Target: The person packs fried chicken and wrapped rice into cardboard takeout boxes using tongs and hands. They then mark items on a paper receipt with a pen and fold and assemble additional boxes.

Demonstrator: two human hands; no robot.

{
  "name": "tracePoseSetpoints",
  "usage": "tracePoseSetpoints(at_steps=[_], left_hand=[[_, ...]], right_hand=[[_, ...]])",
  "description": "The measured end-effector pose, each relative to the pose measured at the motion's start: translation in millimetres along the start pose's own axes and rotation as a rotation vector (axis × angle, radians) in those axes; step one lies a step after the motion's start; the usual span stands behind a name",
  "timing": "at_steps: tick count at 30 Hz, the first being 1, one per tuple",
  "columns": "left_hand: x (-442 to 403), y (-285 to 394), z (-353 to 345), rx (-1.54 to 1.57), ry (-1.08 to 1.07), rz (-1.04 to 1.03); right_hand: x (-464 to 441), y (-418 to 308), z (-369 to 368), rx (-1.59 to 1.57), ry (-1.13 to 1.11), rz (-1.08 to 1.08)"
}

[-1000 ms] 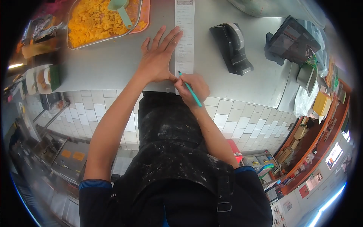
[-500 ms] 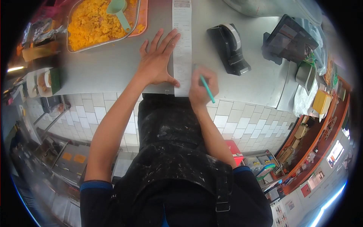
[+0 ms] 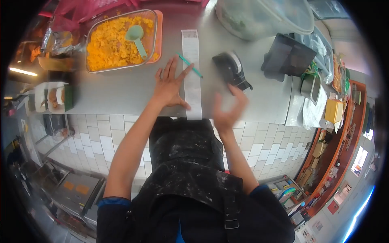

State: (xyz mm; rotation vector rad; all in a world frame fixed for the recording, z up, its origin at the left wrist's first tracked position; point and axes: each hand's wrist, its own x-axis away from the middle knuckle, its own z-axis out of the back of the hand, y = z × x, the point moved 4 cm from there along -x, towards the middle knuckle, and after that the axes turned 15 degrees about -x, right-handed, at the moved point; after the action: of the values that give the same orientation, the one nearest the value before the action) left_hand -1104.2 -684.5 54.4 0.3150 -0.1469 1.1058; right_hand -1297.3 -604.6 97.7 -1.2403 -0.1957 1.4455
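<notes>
A long printed paper strip [image 3: 192, 87] lies on the metal table, its lower end at the front edge. My left hand [image 3: 169, 87] rests flat with fingers spread, thumb and index finger touching the strip's left side. Across the strip, beyond that hand, lies a turquoise pen [image 3: 196, 71]. To the right, my right hand [image 3: 230, 109] is raised with fingers apart, blurred and holding nothing, its fingertips near the black tape dispenser [image 3: 227, 69].
Back left, a glass tray [image 3: 90, 48] holds yellow crumbly food and a green scoop [image 3: 134, 33]. A large clear bowl [image 3: 263, 20] stands back right, with a black tablet [image 3: 291, 54] in front. A metal container [image 3: 310, 86] sits at the right.
The pen has left my right hand and lies across the strip. My right hand has opened and moved right, towards the dispenser. The view has tilted, showing more of the table's back.
</notes>
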Motion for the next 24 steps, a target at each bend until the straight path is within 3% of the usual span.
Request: tracePoseSetpoints(at_steps=[2, 3, 5, 6, 8, 10, 12, 15, 17, 18, 19, 24], left_hand=[[-2, -2, 1, -0.027, -0.039, 0.032], [0, -2, 0, -0.004, -0.027, 0.028], [1, 0, -1, 0.004, -0.004, 0.003], [2, 0, -2, 0.009, -0.007, 0.007], [-3, 1, 1, 0.001, 0.012, -0.005], [-2, 0, -2, 0.012, -0.034, 0.022], [-1, 0, -5, 0.005, -0.031, 0.035], [-2, 1, -2, 0.005, -0.039, 0.034], [-6, 1, -17, 0.030, 0.008, 0.011], [-4, 3, -15, 0.059, 0.036, -0.005], [-4, 4, -18, 0.070, 0.062, -0.018], [4, -6, -11, 0.173, 0.199, -0.065]], right_hand=[[5, 12, 48, 0.123, 0.117, -0.221], [-4, 28, 53, 0.117, 0.105, -0.214], [-27, 57, 37, -0.066, -0.141, -0.297], [-31, 54, 40, -0.065, -0.122, -0.287], [-35, 54, 37, -0.111, -0.151, -0.577], [-21, 26, 28, -0.120, -0.084, -0.535], [-8, -16, 20, -0.095, -0.029, -0.885], [24, -25, -7, -0.145, 0.014, -0.793], [22, -24, -8, 0.033, -0.078, -0.476], [32, -7, -7, 0.312, -0.191, -0.251], [37, 6, -5, -0.146, -0.084, -0.504], [19, -54, 20, -0.110, 0.025, -0.533]])
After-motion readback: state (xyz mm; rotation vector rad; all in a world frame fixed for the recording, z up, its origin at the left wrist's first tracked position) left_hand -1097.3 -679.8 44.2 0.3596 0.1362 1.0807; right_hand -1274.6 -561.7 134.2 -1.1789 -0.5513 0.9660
